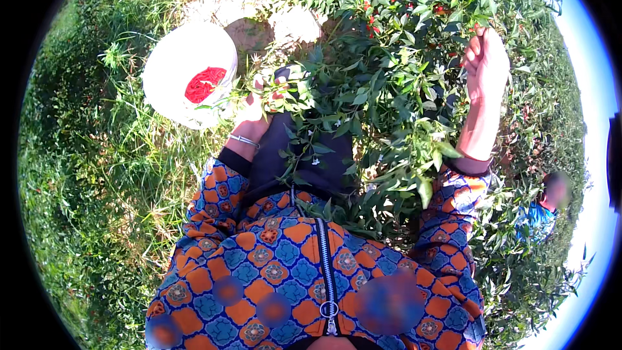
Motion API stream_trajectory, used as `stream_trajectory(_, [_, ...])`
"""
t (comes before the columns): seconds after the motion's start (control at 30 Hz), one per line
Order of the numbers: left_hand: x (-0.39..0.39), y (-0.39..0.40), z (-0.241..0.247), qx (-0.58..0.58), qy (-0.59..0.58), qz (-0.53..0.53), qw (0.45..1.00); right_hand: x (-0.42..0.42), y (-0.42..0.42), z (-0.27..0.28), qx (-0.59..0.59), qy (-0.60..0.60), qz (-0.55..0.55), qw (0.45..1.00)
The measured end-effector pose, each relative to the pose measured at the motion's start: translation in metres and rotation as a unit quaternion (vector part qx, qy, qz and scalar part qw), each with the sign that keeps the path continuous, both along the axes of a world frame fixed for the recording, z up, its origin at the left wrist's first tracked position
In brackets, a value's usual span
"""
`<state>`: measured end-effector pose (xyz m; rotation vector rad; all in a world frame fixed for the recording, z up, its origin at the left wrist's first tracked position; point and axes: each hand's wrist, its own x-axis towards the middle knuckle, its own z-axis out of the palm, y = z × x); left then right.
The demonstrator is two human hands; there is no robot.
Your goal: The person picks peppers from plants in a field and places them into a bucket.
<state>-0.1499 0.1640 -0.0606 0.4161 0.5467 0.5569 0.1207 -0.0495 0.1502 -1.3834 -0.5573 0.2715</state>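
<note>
My right hand (487, 61) reaches into the upper right of a chili plant (384, 65), its fingers curled and the fingertips pinched on a small red chili pepper (476, 26). Lower and to the left, my left hand (255, 102) is among sunlit leaves beside my dark trousers. Leaves and glare cover part of its fingers, so its grip is unclear. Just left of that hand a white bucket (167, 65) stands tilted in view, with a heap of red chili peppers (206, 84) inside. More red chilies (371, 24) hang among the leaves at the top.
Tall grass (160, 146) grows around the bucket. Pale bare soil (296, 24) shows behind it, in strong sun. Leafy branches with small white flowers hang across my legs. Another person (537, 218) in a blue top is among plants at the far right.
</note>
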Motion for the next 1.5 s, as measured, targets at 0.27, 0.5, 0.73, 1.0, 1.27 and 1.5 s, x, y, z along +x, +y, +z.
stream_trajectory(0.27, [0.018, 0.005, -0.003, 0.086, 0.052, -0.082, 0.992, 0.075, 0.048, -0.143, -0.346, -0.365, 0.099, 0.859])
stream_trajectory(0.5, [0.000, 0.005, 0.038, 0.282, 0.175, -0.194, 0.923, -0.055, 0.084, -0.212, -0.502, -0.415, 0.114, 0.750])
stream_trajectory(0.73, [0.081, -0.073, 0.164, 0.765, 0.010, -0.275, 0.582, -0.054, 0.074, -0.210, -0.418, -0.340, 0.092, 0.837])
stream_trajectory(1.0, [0.208, -0.040, 0.053, 0.709, 0.383, -0.404, 0.434, -0.071, 0.055, -0.240, -0.250, -0.376, 0.092, 0.888])
stream_trajectory(1.27, [0.179, -0.103, 0.038, 0.780, 0.439, -0.350, 0.276, -0.109, 0.017, -0.239, -0.212, -0.146, 0.302, 0.918])
stream_trajectory(1.5, [0.153, -0.077, -0.008, 0.784, 0.465, -0.299, 0.282, -0.065, 0.024, -0.109, -0.398, -0.070, 0.391, 0.827])
